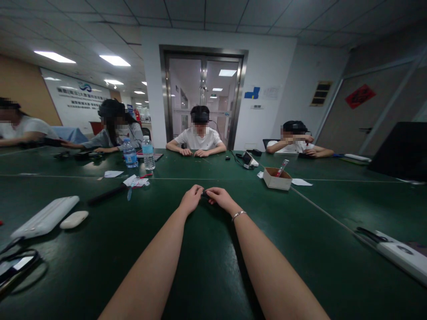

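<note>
A wide dark green surface (207, 266) fills the lower view, with four other people seated along its far and left edges. On the left lie a long white case (45, 217) and, just beside it, a white mouse (74, 219); further back stand two water bottles (138, 153) near scattered paper slips (135, 181). To the right of centre sits an open cardboard box (276, 178) with a red-tipped tool leaning in it, well apart from the hands. At the right edge lies a white flat device (405, 258).

In the middle, the left hand (191, 199) and the right hand (220, 198), a bracelet on its wrist, meet over a small dark object (204, 194). Their fingers curl together, pinching it from both sides just above the surface. Nothing stands between the hands and the other things.
</note>
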A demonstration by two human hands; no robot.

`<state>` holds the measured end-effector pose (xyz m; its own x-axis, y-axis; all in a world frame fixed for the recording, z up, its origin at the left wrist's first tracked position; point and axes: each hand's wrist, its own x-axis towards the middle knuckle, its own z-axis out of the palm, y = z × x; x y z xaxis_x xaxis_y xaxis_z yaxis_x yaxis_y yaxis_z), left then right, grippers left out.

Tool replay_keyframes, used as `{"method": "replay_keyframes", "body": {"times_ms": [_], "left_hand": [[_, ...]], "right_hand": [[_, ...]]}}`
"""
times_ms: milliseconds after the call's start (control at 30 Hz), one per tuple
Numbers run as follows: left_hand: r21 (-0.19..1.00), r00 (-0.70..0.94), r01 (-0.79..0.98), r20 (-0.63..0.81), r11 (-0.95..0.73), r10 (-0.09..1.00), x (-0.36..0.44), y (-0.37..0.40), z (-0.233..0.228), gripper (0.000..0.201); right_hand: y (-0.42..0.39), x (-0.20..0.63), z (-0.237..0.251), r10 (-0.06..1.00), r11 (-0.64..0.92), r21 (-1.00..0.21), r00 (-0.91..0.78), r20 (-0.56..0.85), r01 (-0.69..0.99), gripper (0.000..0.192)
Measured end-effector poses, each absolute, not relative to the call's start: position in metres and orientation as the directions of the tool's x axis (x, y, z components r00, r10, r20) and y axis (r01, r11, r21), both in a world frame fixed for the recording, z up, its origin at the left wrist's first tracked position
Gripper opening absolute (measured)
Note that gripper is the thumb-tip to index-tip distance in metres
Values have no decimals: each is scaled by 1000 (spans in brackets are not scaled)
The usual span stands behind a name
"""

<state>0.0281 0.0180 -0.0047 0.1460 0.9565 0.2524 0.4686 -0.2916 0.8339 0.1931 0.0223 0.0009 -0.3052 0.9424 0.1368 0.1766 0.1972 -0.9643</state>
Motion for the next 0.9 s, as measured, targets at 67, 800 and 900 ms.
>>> {"method": "replay_keyframes", "body": {"times_ms": [67, 800, 900], "left_hand": [[831, 147, 464, 269, -307, 952, 28, 18, -5, 31], [826, 175, 447, 296, -344, 939, 28, 21, -8, 32], [828, 173, 439, 301, -347, 938, 28, 21, -8, 30]], "right_hand": [[23, 193, 0, 943, 196, -965, -305, 136, 176, 15], [20, 193, 3, 936, 203, -970, -317, 152, 136, 13], [20, 193, 3, 937, 200, -971, -317, 150, 132, 13]]}}
